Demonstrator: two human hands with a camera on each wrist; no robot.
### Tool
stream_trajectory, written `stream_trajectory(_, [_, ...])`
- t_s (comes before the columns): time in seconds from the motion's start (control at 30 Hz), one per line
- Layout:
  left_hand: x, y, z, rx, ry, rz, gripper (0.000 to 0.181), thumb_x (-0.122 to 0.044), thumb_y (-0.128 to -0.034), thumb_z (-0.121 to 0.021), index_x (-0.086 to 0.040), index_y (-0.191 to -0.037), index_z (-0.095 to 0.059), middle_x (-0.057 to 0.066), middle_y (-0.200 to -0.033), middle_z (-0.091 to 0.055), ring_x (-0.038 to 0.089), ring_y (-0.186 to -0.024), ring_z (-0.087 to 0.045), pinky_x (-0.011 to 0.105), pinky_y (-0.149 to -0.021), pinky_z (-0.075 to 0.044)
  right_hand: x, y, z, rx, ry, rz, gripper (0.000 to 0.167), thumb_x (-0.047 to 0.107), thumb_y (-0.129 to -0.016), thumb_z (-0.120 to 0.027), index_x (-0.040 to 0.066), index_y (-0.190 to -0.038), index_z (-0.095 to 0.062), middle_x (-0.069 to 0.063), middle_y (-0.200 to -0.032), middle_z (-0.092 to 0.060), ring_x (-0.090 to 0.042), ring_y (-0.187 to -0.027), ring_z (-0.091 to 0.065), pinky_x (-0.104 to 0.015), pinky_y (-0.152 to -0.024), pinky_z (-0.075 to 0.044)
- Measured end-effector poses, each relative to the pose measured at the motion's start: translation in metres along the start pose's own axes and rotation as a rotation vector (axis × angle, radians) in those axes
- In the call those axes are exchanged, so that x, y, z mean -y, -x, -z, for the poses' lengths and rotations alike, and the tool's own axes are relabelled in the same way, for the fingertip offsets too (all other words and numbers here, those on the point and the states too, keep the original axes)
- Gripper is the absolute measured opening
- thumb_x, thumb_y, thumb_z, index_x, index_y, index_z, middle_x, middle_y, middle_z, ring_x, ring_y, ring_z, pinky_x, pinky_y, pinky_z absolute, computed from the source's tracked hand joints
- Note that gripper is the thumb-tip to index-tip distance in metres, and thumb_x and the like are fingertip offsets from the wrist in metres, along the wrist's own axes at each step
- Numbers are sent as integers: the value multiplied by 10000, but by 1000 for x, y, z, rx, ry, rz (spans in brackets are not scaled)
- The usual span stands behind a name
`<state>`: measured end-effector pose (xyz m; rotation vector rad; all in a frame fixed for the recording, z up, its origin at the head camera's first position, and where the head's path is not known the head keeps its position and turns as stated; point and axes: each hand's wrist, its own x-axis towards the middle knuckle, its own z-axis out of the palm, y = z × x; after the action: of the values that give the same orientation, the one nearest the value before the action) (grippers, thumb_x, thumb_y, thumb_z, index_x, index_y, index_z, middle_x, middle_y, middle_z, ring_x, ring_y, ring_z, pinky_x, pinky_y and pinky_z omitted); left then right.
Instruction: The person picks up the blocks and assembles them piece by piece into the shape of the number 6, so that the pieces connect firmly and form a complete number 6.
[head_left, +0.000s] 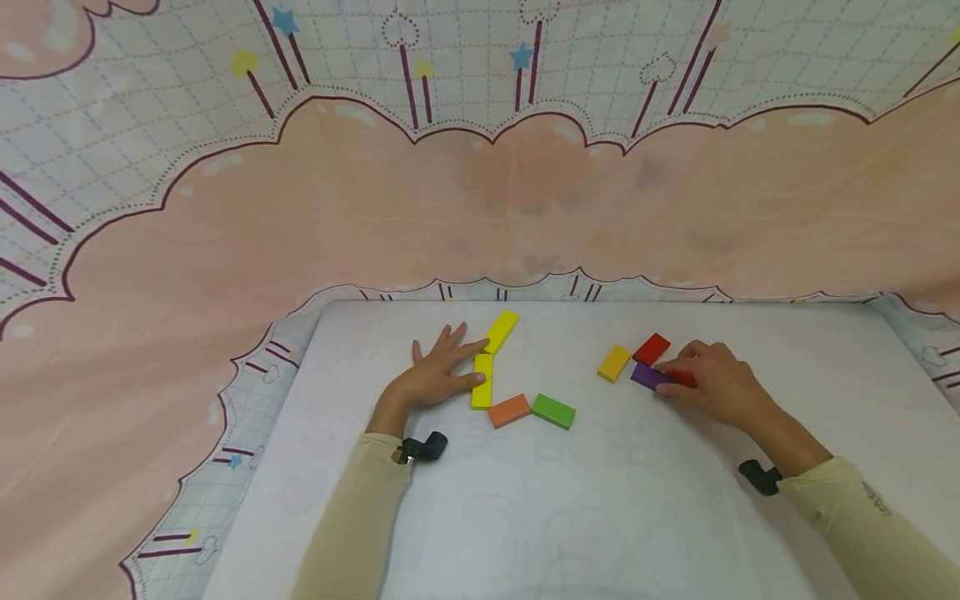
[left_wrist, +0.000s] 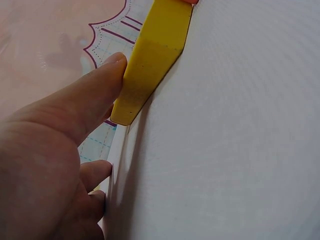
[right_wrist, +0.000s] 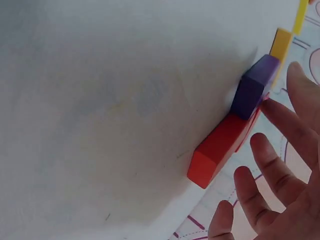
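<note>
In the head view, my left hand (head_left: pixel 433 375) has spread fingers, with thumb and index finger touching two bright yellow blocks, the lower (head_left: pixel 482 395) upright in the view and the upper (head_left: pixel 504 329) slanted. The left wrist view shows the thumb against a yellow block (left_wrist: pixel 155 55). My right hand (head_left: pixel 716 385) is at a purple block (head_left: pixel 648 377) and a red block (head_left: pixel 682 378), partly covering the red. Seen from the right wrist, the purple block (right_wrist: pixel 250 90) adjoins the red one (right_wrist: pixel 215 147); the index fingertip is beside them and the other fingers are spread.
An orange block (head_left: pixel 510 411) and a green block (head_left: pixel 553 411) lie corner to corner below the yellow ones. Another red block (head_left: pixel 652 347) and an amber block (head_left: pixel 614 364) lie by the purple one. The white table (head_left: pixel 570 525) meets a patterned cloth (head_left: pixel 525 208) behind.
</note>
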<state>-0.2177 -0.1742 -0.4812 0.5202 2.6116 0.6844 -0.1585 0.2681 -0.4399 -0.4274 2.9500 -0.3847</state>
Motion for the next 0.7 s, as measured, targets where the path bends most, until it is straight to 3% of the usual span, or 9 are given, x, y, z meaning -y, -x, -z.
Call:
stream_trajectory(0.53, [-1, 1, 1, 1, -3, 1, 685, -567, -976, -583, -415, -1591, -322, 4, -1743, -13, 270, -1603, 135, 715, -1154, 215, 6, -5, -1, 30, 40, -46, 457, 307, -835, -849, 162, -1254, -739, -142, -1183, -727, -379, -1091, -553, -566, -774, -468])
stream_trajectory(0.7, [-1, 1, 1, 2, -1, 6, 689, -577, -972, -582, -418, -1590, -323, -1, -1743, -10, 269, -1604, 134, 713, -1153, 219, 12, -3, -2, 35, 10, -60, 457, 278, -802, -879, 126, -1211, -741, -102, -1068, -726, -346, -1039, -560, -524, -751, -448])
